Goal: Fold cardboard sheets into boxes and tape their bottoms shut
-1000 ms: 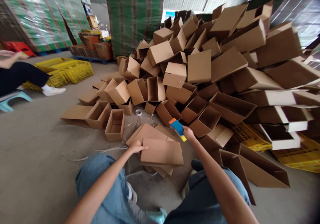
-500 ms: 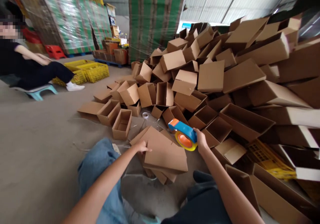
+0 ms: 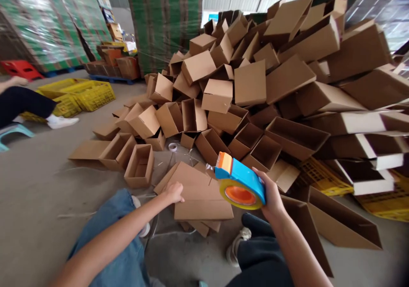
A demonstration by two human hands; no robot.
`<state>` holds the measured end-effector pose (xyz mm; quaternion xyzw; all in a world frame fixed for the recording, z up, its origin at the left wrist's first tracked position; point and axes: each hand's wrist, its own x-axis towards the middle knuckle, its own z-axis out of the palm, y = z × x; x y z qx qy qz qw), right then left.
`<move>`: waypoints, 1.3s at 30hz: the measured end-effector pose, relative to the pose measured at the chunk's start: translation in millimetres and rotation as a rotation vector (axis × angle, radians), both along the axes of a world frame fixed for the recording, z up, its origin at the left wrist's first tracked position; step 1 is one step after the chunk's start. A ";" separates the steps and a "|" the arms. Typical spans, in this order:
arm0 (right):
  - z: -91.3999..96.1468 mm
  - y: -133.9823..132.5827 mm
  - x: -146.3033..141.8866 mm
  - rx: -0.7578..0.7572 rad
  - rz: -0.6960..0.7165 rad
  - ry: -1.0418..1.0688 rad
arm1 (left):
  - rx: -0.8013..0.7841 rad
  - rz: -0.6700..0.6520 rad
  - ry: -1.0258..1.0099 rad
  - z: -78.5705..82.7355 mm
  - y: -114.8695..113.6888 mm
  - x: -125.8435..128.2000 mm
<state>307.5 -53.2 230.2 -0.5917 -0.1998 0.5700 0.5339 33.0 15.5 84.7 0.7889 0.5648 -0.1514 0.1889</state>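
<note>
My right hand point(image 3: 272, 195) grips a blue and orange tape dispenser point(image 3: 244, 174), which carries a roll of clear yellowish tape with an orange core. A short end of tape sticks out at the dispenser's front. Low between my knees lies a flattened cardboard box point(image 3: 203, 208), on top of other flat cardboard. My left hand point(image 3: 173, 192) is closed at its left side, the thumb on the upper face and the other fingers curled and partly hidden. The dispenser is held above the box's right side, apart from it.
A large heap of open cardboard boxes point(image 3: 217, 93) rises ahead and to the right. A small tape roll point(image 3: 173, 146) lies on the floor. Yellow crates point(image 3: 96, 94) stand at left, near a seated person's leg point(image 3: 28, 103). Another yellow crate point(image 3: 322, 178) is under boxes at right.
The view has turned right. My right hand has brought the tape dispenser nearer to me. My left hand has stayed at the box's left side, its fingers now more curled.
</note>
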 end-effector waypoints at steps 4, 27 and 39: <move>-1.6 -0.4 3.7 -0.084 -0.047 0.080 | -0.051 -0.076 -0.010 12.0 5.3 2.4; -21.8 -23.4 -14.6 -0.299 0.060 0.140 | -0.697 0.431 -1.405 93.4 -65.3 28.0; -20.5 -19.7 -23.4 -0.295 0.093 0.155 | -0.577 0.430 -1.391 104.9 -70.2 26.2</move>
